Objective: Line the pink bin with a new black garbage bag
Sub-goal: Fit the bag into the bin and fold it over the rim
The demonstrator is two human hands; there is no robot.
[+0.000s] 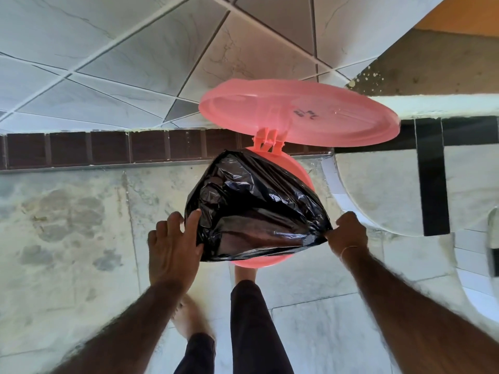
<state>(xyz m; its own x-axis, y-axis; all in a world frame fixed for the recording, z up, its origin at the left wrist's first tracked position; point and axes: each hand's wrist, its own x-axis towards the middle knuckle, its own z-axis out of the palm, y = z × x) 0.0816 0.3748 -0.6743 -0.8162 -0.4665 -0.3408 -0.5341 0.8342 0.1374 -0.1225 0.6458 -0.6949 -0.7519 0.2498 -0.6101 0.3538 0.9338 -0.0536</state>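
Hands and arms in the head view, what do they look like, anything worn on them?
Both forearms are bare and hairy, with no sleeves in view. The right hand has a thin pale band at its wrist. The left hand shows no ring, watch or glove.

Pink bin (252,261) body mostly hidden under black bag (251,206); right-hand (348,233) grip fingertips out of sight

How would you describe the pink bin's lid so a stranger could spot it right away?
Start at the pink bin on the floor, draped with the black garbage bag. Behind the bag, a hinge holds up the lid: a round, translucent pink disc standing open against the tiled wall.
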